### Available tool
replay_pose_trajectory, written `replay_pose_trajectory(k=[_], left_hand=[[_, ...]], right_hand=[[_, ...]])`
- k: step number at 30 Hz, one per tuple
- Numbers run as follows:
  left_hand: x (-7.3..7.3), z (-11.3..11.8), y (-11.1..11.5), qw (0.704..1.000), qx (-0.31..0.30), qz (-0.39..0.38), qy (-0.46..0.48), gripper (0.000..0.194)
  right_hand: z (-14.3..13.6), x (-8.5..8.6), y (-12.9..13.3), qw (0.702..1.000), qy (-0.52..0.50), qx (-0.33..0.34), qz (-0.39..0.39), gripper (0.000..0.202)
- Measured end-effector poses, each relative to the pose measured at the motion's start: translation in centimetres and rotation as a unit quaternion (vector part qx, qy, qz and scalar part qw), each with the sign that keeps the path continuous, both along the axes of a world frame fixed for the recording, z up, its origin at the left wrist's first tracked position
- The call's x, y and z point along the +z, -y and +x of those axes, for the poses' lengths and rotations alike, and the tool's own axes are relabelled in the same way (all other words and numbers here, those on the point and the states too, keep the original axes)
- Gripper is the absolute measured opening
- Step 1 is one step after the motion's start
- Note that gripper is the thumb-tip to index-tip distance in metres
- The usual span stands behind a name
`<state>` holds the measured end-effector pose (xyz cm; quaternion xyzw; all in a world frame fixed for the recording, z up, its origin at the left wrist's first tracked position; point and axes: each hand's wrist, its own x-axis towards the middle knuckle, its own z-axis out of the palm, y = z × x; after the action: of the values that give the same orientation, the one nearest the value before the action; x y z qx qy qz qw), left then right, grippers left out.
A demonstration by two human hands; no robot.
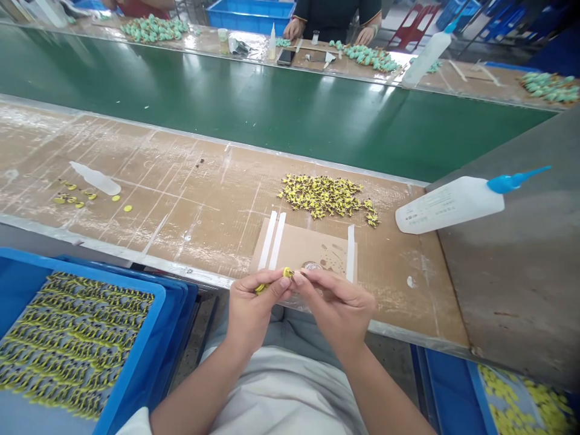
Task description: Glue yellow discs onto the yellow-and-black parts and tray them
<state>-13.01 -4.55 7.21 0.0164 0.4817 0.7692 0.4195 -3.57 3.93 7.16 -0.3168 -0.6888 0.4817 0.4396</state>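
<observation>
Yellow piece (286,272), tiny and dark at one end, is held between two bare hands, above the near edge of a desk.

Widest of all is a smooth green strip (226,96), running across the room beyond the desk. Across it, a person in a dark top (338,18) sits among mint-green heaps (154,28). On this side stretches the brown, glossy desk (199,205), with a grey metal panel (516,284) rising at its right end.

Below the desk on the left is a blue bin (134,355) with rows of yellow-and-dark pieces (77,338). Another blue bin (481,399), at lower right, holds flat yellow pieces (502,393).

A white bottle (448,205) with a blue nozzle is close beside the panel. Near it lies a loose pile (321,196) of yellow-and-dark bits, just beyond a cardboard sheet (312,238) with white tape strips (268,241).

Now the hands: the left hand (254,302) has its grip pinching the yellow piece between thumb and fingertip. The right hand (342,302) has its grip pinching the dark end; finer detail is too small for me to make out.

Well to the left lie small yellow discs (128,208).
</observation>
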Motion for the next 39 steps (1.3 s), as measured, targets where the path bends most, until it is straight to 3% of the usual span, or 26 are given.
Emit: replay_pose_trajectory(k=[4,8,14,21,25,33,39], left_hand=[[-0.2,-0.2,0.1,0.999,0.028,-0.004,0.016,0.014],[-0.2,-0.2,0.6,0.998,0.049,-0.014,-0.029,0.017],[0.0,-0.9,1.3,0.998,0.038,-0.012,-0.054,0.016],[0.0,-1.6,1.8,0.998,0.041,-0.001,-0.043,0.015],[0.1,-2.2,2.3,0.998,0.036,0.003,-0.053,0.014],[0.4,-3.5,3.0,0.999,0.030,-0.013,0.022,0.020],[0.3,-3.6,3.3,0.999,0.029,0.001,-0.022,0.017]], right_hand=[[-0.5,-0.1,0.5,0.999,-0.009,0.001,-0.048,0.017],[-1.0,-0.2,1.1,0.997,-0.013,-0.002,-0.079,0.016],[-1.5,0.2,1.3,0.997,-0.003,0.009,-0.074,0.017],[-2.4,0.4,2.0,0.990,-0.026,0.027,-0.138,0.012],[-2.8,0.2,2.3,0.990,-0.015,0.041,-0.136,0.011],[-4.2,0.8,2.9,0.974,-0.052,0.055,-0.213,0.010],[-4.9,1.3,3.0,0.971,-0.059,0.072,-0.221,0.009]])
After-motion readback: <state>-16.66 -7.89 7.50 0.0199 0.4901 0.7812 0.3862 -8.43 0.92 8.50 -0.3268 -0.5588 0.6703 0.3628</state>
